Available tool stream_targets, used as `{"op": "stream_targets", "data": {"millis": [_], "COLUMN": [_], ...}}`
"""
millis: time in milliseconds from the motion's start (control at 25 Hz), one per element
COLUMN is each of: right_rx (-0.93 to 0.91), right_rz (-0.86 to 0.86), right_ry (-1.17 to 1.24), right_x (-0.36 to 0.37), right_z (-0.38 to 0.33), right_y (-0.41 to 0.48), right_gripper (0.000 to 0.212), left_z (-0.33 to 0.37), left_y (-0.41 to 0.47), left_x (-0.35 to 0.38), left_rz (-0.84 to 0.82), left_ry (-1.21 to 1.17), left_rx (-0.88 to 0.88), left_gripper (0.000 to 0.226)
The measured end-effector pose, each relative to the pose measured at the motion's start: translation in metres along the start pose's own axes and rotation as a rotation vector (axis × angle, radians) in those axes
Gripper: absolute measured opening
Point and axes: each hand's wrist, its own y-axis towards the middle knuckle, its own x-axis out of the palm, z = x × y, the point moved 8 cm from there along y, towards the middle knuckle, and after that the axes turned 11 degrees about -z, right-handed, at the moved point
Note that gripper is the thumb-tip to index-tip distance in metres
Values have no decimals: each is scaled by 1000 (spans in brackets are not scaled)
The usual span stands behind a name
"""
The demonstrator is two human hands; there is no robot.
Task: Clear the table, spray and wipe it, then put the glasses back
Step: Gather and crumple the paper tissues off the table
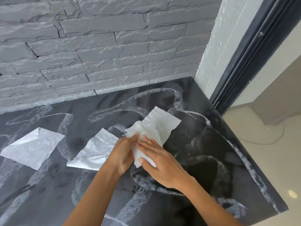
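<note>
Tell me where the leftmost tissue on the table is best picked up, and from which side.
Pinch the leftmost tissue at its folded far corner, coming down from above. The sheet lies flat on the smeared table, so its plain edges probably give fingers little to get under. The fold is doubled and looks slightly lifted, which should give an easier hold.

Bright, even daylight falls from the right, laying a soft sheen on the dark tabletop, shadows faint, focus sharp, straight lines bowing toward the edges.
</note>
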Motion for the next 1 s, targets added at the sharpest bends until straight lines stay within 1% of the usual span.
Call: {"op": "stream_targets", "data": {"millis": [80,120,160,200,280,360,440,520,600,680,720,760,840,920,1000], "right_rx": [48,108,167,207,245,223,153,85,66,45,33,50,221,419,526], "right_rz": [115,154,163,124,-49,-209,-324,-348,-328,-268,-226,-167,-74,82,225], "right_ry": [151,161,103,1,-229,-402,-515,-595,-687,-674,-611,-493,-80,392,706], "right_x": [-8,-11,-13,-10,8,31,53,67,72,70,67,62,49,32,13], "right_z": [25,46,69,90,130,152,157,158,161,162,159,157,159,155,136], "right_y": [8,14,19,28,48,66,77,80,80,83,84,85,84,79,75], "right_gripper": [59,54,51,49,51,55,60,65,65,62,59,54,42,34,26], "left_z": [5,7,12,17,27,34,36,36,34,29,26,24,20,17,12], "left_y": [-9,-15,-22,-30,-44,-57,-66,-73,-78,-79,-78,-77,-75,-70,-66], "left_x": [-25,-36,-43,-50,-63,-76,-87,-94,-100,-104,-106,-106,-103,-98,-89], "left_rz": [146,202,234,260,313,346,364,367,391,403,410,413,411,398,378], "left_ry": [2,0,8,16,35,41,-2,-39,-64,-95,-111,-124,-136,-149,-168], "left_rx": [56,68,75,88,124,159,188,211,224,226,222,216,206,195,175], "left_gripper": [22,20,19,19,22,21,20,19,19,19,19,19,19,19,19]}}
